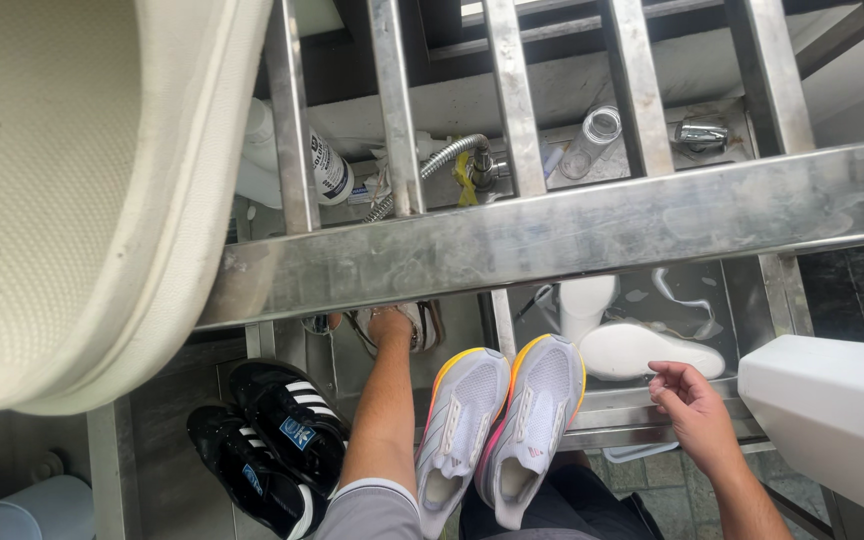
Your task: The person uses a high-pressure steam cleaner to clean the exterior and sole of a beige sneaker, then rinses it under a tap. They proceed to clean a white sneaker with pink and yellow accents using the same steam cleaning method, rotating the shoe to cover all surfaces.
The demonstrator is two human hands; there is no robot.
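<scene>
Left hand (390, 326) reaches forward under the broad stainless steel rail (552, 235) and its fingers close on a pale worn shoe (422, 325). That shoe sits on the lower metal shelf (282, 345), largely hidden by the rail's front edge.

Right hand (687, 395) hovers palm down at the lip of a steel tray (652, 415). Fingers are loosely curled, narrow, holding nothing, just beside a smooth white insole (642, 350) lying in wet suds.

Between the forearms stands a pair of grey knit running shoes (497, 425) with orange and pink sole edging, toes pointing away, sides touching.

Left of the left arm lies a pair of black shoes (272, 440) with white stripes, matte uppers, one overlapping the other.

Overhead, slatted steel bars (512, 90) run away from the rail with narrow gaps. Below them are a corrugated metal hose (442, 160) and a clear jar (592, 140).

A large cream ribbed tub (82, 190) crowds the left side. A white plastic container (832, 420) blocks the right edge. Open room is confined to the channel between the two arms.
</scene>
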